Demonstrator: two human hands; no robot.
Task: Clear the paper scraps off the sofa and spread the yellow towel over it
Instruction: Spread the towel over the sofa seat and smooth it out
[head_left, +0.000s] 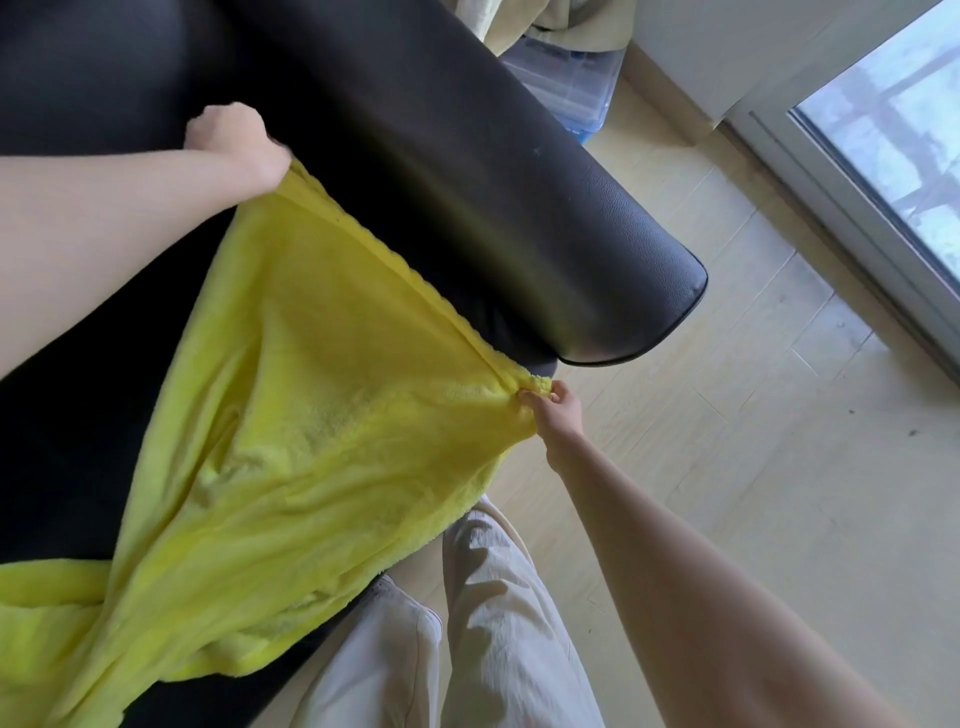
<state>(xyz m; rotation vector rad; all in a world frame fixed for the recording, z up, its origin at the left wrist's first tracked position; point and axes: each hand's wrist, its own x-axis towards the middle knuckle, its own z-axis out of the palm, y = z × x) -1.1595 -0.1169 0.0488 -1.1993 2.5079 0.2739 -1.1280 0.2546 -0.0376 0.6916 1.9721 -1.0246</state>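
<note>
A fluffy yellow towel is stretched over the black sofa seat, its upper edge pulled taut from 10 o'clock to 4 o'clock below the armrest. The remainder is bunched in folds toward 7 o'clock, draping over the seat's front edge.

Blocked from twelve to three o'clock by the sofa armrest, covered at centre by the yellow towel, hemmed at six by trouser legs, open over bare floor toward four.
</note>
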